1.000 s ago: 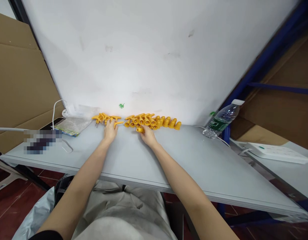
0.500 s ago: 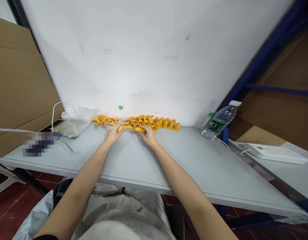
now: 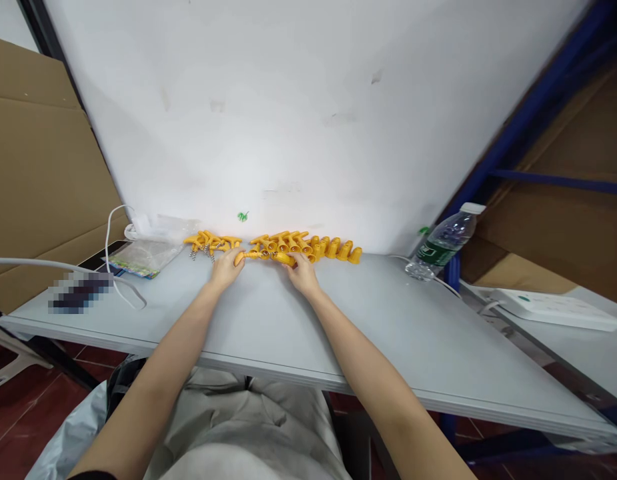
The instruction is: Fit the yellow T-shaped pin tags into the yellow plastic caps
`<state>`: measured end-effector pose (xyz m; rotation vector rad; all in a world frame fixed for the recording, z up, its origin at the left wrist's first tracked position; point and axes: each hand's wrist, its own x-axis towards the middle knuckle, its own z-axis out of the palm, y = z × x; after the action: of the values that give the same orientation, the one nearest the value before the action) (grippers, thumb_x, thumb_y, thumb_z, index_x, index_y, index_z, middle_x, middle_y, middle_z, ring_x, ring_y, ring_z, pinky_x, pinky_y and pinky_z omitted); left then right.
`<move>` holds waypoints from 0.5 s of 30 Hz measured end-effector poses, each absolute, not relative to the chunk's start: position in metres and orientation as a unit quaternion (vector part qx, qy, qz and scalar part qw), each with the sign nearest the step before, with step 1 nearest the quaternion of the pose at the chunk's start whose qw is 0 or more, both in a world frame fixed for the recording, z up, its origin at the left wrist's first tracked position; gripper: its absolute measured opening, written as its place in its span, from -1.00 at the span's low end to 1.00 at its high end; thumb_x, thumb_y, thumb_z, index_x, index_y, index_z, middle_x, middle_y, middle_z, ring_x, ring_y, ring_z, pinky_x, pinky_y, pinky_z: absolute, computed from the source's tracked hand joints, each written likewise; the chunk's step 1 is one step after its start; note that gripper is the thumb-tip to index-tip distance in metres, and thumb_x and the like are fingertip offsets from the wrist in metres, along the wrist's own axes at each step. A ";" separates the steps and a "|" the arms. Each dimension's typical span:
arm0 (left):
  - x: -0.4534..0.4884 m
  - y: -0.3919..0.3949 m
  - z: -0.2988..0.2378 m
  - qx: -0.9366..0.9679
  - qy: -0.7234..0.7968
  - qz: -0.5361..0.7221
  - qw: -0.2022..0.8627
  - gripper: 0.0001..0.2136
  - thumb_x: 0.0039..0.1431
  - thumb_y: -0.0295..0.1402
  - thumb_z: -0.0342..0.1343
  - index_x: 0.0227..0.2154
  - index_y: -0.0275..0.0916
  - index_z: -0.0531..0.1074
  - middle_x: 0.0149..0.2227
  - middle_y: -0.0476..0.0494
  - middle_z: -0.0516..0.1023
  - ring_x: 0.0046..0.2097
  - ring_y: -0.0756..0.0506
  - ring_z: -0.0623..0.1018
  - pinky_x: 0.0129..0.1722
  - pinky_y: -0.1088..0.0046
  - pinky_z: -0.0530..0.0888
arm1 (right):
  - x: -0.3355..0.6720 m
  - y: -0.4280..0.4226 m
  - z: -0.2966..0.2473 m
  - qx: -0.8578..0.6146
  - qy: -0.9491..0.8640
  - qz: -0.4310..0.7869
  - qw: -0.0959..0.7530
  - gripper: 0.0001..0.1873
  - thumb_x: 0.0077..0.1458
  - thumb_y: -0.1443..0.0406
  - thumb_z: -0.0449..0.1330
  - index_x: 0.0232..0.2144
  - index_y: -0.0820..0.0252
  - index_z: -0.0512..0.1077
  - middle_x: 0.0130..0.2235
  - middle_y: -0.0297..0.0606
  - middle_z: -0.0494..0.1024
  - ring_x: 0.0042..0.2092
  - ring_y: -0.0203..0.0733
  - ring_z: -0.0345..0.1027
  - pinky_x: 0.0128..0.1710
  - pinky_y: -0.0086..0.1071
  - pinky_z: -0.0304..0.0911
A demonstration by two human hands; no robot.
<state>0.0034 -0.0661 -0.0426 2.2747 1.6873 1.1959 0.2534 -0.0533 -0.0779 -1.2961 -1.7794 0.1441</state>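
Note:
My left hand is closed on a yellow T-shaped handle, whose stem points right with a silvery metal end. My right hand grips a hollow yellow cup-like piece, held in line with the stem; whether the metal end enters it I cannot tell. Just behind, several yellow pieces with T tops and round cups lie grouped on the table. To their right stands a row of yellow cups. Left of my hands is a pile of yellow T-shaped handles with metal coils or chains.
A water bottle leans at the right near a blue frame. A power strip lies beyond it. On the left are a clear plastic bag, a white cable and a blurred-out dark object. A white wall backs the table.
The yellow cup-like piece in my right hand has turned and tilted slightly. Both hands stay in almost the same place, and the yellow pieces on the table lie as before.

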 end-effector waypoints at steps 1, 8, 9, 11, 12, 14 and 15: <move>0.004 -0.066 -0.043 0.740 0.549 0.388 0.032 -0.70 0.16 -0.43 0.09 -0.04 -0.17 0.49 -0.02 -0.14 0.58 -0.08 -0.14 0.57 -0.07 0.33 0.49 | 0.253 -0.053 -0.078 -0.523 -0.719 0.058 0.454 -0.68 0.10 0.25 0.17 -0.08 0.17 0.44 -0.10 -0.09 0.50 -0.29 -0.10 0.38 -0.14 -0.13 0.35; 0.008 -0.069 -0.044 0.763 0.550 0.339 0.021 -0.69 0.16 -0.40 0.08 -0.03 -0.14 0.49 -0.07 -0.12 0.59 -0.11 -0.14 0.57 -0.07 0.35 0.48 | 0.249 -0.059 -0.074 -0.515 -0.747 0.055 0.418 -0.67 0.09 0.29 0.17 -0.05 0.15 0.44 -0.11 -0.12 0.49 -0.29 -0.11 0.39 -0.12 -0.12 0.36; 0.010 -0.070 -0.044 0.771 0.547 0.326 0.020 -0.69 0.16 -0.40 0.08 -0.03 -0.14 0.49 -0.08 -0.12 0.59 -0.10 -0.15 0.57 -0.07 0.36 0.48 | 0.248 -0.061 -0.073 -0.506 -0.759 0.046 0.407 -0.66 0.09 0.32 0.16 -0.05 0.15 0.45 -0.10 -0.11 0.48 -0.24 -0.09 0.40 -0.10 -0.11 0.35; 0.014 -0.071 -0.045 0.784 0.540 0.306 0.016 -0.69 0.15 -0.38 0.10 -0.03 -0.13 0.49 -0.09 -0.12 0.59 -0.09 -0.16 0.57 -0.07 0.35 0.48 | 0.245 -0.064 -0.069 -0.486 -0.782 0.022 0.389 -0.63 0.09 0.39 0.12 -0.03 0.14 0.45 -0.06 -0.07 0.45 -0.14 -0.03 0.40 -0.05 -0.10 0.34; 0.015 -0.072 -0.045 0.786 0.539 0.302 0.014 -0.68 0.14 -0.38 0.10 -0.03 -0.12 0.49 -0.09 -0.12 0.59 -0.08 -0.17 0.57 -0.07 0.35 0.48 | 0.244 -0.066 -0.067 -0.478 -0.789 0.014 0.386 -0.61 0.09 0.41 0.10 -0.02 0.14 0.44 -0.04 -0.05 0.44 -0.09 -0.01 0.40 -0.04 -0.10 0.33; 0.017 -0.073 -0.045 0.787 0.537 0.303 0.012 -0.68 0.15 -0.36 0.10 -0.01 -0.12 0.48 -0.09 -0.13 0.59 -0.08 -0.17 0.57 -0.06 0.34 0.48 | 0.243 -0.067 -0.064 -0.462 -0.793 0.012 0.397 -0.57 0.10 0.43 0.06 0.03 0.15 0.41 0.00 -0.03 0.41 -0.03 0.01 0.39 -0.01 -0.10 0.33; 0.017 -0.073 -0.045 0.787 0.535 0.307 0.012 -0.68 0.17 -0.35 0.09 0.00 -0.12 0.47 -0.09 -0.13 0.58 -0.07 -0.17 0.57 -0.05 0.34 0.48 | 0.244 -0.067 -0.063 -0.451 -0.793 0.017 0.408 -0.55 0.11 0.42 0.06 0.06 0.14 0.39 0.02 -0.03 0.40 0.00 0.01 0.38 0.01 -0.09 0.32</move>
<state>0.0173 -0.0730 -0.0449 2.4528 1.6692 0.9583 0.2438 -0.0673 -0.0631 -1.1374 -1.9989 0.0430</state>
